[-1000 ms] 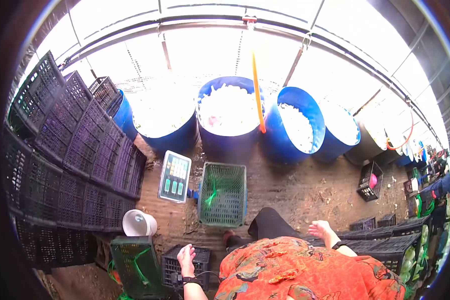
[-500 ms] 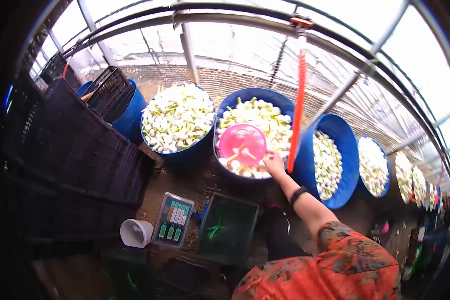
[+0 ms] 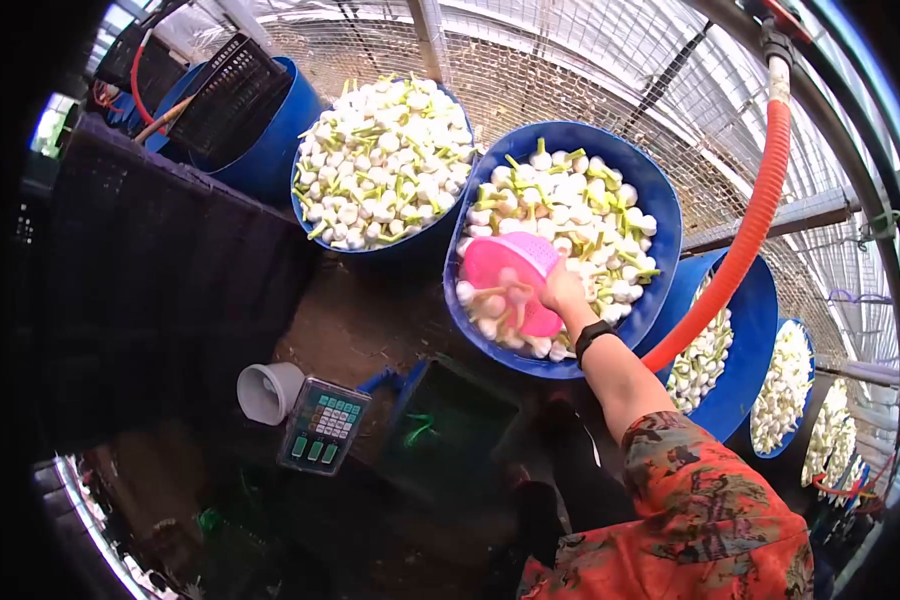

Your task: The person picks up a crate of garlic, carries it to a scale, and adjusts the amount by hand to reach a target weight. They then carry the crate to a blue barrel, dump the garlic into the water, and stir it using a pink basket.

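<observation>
My right hand (image 3: 562, 290) is closed on the rim of a pink plastic strainer basket (image 3: 540, 250). The basket is tilted, its open side facing left, and several garlic bulbs (image 3: 515, 288) show in it. It rests low among the white garlic bulbs with short green stems (image 3: 570, 205) that fill a blue barrel (image 3: 660, 190). A dark band sits on my right wrist. My left hand is out of view.
Another garlic-filled blue barrel (image 3: 385, 165) stands to the left; more line up at right. An orange hose (image 3: 745, 250) hangs beside my arm. Below are a scale display (image 3: 322, 425), a white bucket (image 3: 270, 392) and a dark crate (image 3: 450, 425). Dark stacked crates (image 3: 170, 290) rise at left.
The pink basket has gone from lying nearly face-up to tilted on its side, with more bulbs visible in it. My right hand keeps its grip. My view has turned and moved closer to the barrels.
</observation>
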Demonstrator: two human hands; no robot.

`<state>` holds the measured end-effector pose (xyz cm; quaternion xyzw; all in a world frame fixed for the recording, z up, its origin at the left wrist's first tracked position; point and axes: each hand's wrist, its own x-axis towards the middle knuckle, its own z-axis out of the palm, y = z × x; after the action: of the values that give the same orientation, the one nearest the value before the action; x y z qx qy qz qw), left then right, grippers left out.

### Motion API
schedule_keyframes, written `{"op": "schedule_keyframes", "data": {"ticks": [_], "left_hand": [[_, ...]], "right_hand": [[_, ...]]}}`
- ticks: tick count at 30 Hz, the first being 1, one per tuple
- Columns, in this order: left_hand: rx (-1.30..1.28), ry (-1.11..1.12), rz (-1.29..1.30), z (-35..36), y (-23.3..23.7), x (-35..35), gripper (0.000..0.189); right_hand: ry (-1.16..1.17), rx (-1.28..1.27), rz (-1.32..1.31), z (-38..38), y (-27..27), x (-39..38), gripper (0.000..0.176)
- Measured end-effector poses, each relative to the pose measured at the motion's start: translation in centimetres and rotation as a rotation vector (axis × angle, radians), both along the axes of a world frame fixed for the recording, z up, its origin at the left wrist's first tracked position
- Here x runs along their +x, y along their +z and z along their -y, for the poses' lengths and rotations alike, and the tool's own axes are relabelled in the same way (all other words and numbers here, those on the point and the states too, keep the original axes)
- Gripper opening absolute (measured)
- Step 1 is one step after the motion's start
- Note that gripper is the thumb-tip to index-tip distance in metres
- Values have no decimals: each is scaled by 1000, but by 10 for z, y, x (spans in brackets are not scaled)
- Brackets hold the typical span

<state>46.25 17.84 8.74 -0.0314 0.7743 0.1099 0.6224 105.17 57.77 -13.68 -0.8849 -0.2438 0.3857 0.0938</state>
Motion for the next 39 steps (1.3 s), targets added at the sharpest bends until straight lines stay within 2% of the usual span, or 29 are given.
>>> {"op": "schedule_keyframes", "data": {"ticks": [2,3,4,6,7,8,9,10,12,14,16,18,20,21,22,23,24,26,28,29,31,32,34,35,36,38,39], "left_hand": [[26,28,57,16,-4,3,40],[41,39,85,26,-8,3,40],[57,38,112,35,-10,2,40],[88,-14,154,45,-16,2,42],[105,-55,171,47,-19,4,43],[147,-155,183,43,-25,0,44],[122,-253,141,42,-38,-2,47],[132,-241,162,49,-53,-13,47],[282,-501,158,51,-86,-43,52],[478,-305,31,33,-110,-47,24],[467,-239,-26,5,-102,-50,22],[555,-268,-59,-14,-111,-59,22],[618,-330,-104,-29,-125,-60,22],[623,-317,-113,-40,-120,-54,22],[650,-332,-88,-52,-114,-42,22],[675,-349,-62,-62,-110,-30,21],[677,-342,-66,-67,-112,-19,21],[818,-515,-48,-79,-125,5,21],[873,-606,-52,-92,-129,38,21],[931,-717,-23,-98,-134,62,21],[931,-792,79,-104,-134,119,20],[924,-867,121,-108,-140,150,21],[818,-949,229,-106,-160,217,23],[704,-974,246,-102,-139,254,28],[822,-1018,303,-91,-163,291,34],[851,-1090,302,-68,-202,357,49],[835,-1115,300,-61,-203,388,49]], "right_hand": [[158,-5,208,8,-7,-17,90],[130,102,177,5,42,-32,81],[155,109,193,2,59,-37,81],[389,167,491,9,84,-48,74],[364,251,538,11,98,-39,73],[279,208,518,11,114,-30,74],[242,224,627,3,124,-20,75],[209,231,732,2,137,-16,77],[158,145,884,12,165,-20,83],[-81,384,869,25,186,-30,84],[-303,579,501,43,200,-40,72],[-301,1108,-381,80,161,-39,53],[-794,724,-785,127,163,-76,37],[-882,628,-904,150,162,-94,35],[-1029,581,-1107,170,194,-132,38],[-938,557,-1250,195,188,-149,42],[-951,457,-1298,222,182,-159,45],[-983,410,-1314,271,207,-184,49],[-1049,304,-1407,327,204,-171,47],[-1067,305,-1389,356,201,-158,52],[-1199,406,-1274,424,206,-114,60],[-1303,438,-1104,448,221,-91,60],[-1397,644,-816,509,203,-19,51],[-1311,697,-576,532,196,20,53],[-1216,727,-343,548,184,61,54],[-899,811,284,557,150,131,66],[-814,564,554,556,134,163,67]]}}
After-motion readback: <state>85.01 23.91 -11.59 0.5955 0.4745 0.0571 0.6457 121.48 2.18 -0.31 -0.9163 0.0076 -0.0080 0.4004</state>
